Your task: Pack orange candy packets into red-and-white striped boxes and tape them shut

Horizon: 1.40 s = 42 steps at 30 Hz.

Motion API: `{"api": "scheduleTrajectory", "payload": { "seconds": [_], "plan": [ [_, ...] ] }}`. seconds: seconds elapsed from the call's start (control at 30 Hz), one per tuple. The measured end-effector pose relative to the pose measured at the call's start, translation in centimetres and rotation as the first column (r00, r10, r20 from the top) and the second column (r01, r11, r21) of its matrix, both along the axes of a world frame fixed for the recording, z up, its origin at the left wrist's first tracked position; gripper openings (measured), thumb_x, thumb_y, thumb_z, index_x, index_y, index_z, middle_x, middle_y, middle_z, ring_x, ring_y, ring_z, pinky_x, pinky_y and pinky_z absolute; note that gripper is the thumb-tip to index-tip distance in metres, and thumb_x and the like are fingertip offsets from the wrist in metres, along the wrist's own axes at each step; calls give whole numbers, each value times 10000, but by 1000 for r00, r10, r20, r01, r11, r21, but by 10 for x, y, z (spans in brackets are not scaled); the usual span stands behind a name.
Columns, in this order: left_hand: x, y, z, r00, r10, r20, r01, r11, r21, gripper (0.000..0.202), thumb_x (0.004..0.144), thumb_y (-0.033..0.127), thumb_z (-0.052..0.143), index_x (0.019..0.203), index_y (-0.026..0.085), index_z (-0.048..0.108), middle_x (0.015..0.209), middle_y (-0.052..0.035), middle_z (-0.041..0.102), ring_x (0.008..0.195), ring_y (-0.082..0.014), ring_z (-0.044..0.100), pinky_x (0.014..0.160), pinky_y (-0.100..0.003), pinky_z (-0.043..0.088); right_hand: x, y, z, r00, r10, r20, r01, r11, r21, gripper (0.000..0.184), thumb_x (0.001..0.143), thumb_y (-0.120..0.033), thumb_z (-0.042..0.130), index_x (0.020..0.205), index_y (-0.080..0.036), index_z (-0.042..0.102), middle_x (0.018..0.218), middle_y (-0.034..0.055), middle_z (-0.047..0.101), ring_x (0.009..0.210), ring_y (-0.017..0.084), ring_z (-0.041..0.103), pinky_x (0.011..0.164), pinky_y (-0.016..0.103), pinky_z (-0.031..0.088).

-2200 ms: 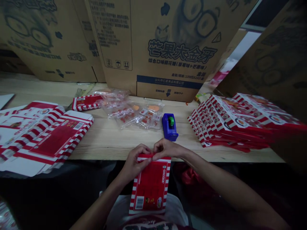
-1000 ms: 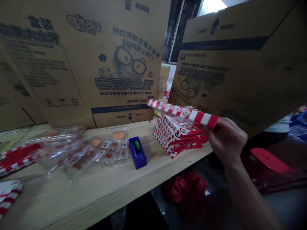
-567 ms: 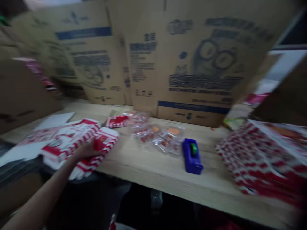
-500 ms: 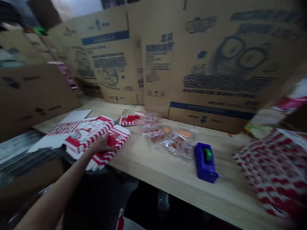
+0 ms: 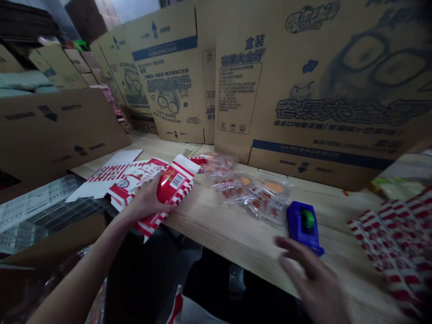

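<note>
**One Box in Hand, Flat Cartons Still Waiting**

Our left hand (image 5: 147, 201) clasped a red-striped box (image 5: 175, 188) at the bench edge, beside flat cartons (image 5: 116, 177) still unfolded. Our spread right hand (image 5: 310, 279) neared the tape dispenser (image 5: 304, 226); folded boxes (image 5: 393, 252) lay stacked rightward.

Flattened tan corrugated cartons (image 5: 303, 90) with blue print stand along the far edge of the pale wooden bench (image 5: 236, 238). Clear plastic packets (image 5: 249, 191) of red-and-orange sweets (contents blurry) lie on it, a stack of red-and-white striped cartons (image 5: 393, 254) sits right, and a grey wire rack (image 5: 37, 211) is near left.
</note>
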<state>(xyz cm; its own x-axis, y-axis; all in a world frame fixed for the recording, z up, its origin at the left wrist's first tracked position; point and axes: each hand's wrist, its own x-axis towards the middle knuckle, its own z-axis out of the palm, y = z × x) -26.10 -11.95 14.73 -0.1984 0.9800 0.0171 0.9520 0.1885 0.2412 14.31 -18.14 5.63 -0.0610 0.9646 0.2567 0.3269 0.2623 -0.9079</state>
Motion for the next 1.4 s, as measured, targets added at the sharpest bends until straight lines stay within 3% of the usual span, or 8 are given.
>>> {"api": "scheduleTrajectory", "payload": {
  "seconds": [0.17,0.27,0.4,0.53,0.67,0.97,1.23,1.4],
  "plan": [
    [95,-45,-29,912,-379,157,342,914,218,1203,492,470,808,1485,141,214,1388,-217,473,1290,-445,413,1048,-595,325,-94,15,-2,739,315,-595,-519,830,-205,757,646,-539,811,1274,-228,525,1273,136,625,1147,298,616,942,438,529],
    [135,-55,-59,853,-437,286,346,882,320,1163,494,422,817,1473,152,251,1337,-206,515,1216,-424,484,1008,-592,372,-100,13,-3,680,239,-693,-512,832,-216,605,651,-474,829,1146,-207,608,1156,96,691,1059,272,659,965,436,510],
    [156,-51,-80,717,-371,590,219,924,314,884,592,354,795,1374,159,432,1278,-171,582,1153,-352,556,972,-507,449,-61,5,-20,803,56,-594,-315,885,-342,421,671,-413,821,989,-168,695,989,74,746,901,263,702,860,409,553],
    [162,-41,-87,356,-123,926,213,976,48,324,712,376,736,921,132,693,883,-103,739,791,-275,685,737,-414,552,-26,2,-41,831,-51,-554,-236,869,-435,306,702,-403,794,861,-146,744,898,71,763,792,255,714,750,382,570],
    [170,-40,-96,45,56,997,184,981,-64,294,709,403,758,810,133,701,758,-59,738,651,-213,671,633,-330,545,-14,4,-48,810,-70,-582,-249,857,-450,283,689,-389,806,831,-149,755,834,64,765,709,231,710,696,359,568],
    [177,-70,-136,52,155,986,298,940,-164,370,729,490,730,700,122,700,611,-31,687,554,-163,623,577,-257,503,5,18,-48,791,-205,-576,-106,882,-459,335,605,-387,855,839,-169,754,837,54,767,708,230,703,704,361,560],
    [181,-44,-127,-124,-74,990,155,984,93,574,793,327,720,1326,215,540,1171,-104,705,1058,-239,660,896,-343,533,10,-12,-55,813,72,-578,-424,754,-502,282,767,-374,751,930,-146,720,867,64,754,791,216,703,759,350,547],
    [183,-34,-136,-136,-94,986,103,989,109,570,758,277,748,1294,183,579,1288,-124,641,1160,-266,613,948,-356,518,12,-10,-52,858,-17,-514,-207,903,-375,497,798,-358,728,1249,-269,540,1197,61,660,1004,189,661,913,356,518]
  ]
}}
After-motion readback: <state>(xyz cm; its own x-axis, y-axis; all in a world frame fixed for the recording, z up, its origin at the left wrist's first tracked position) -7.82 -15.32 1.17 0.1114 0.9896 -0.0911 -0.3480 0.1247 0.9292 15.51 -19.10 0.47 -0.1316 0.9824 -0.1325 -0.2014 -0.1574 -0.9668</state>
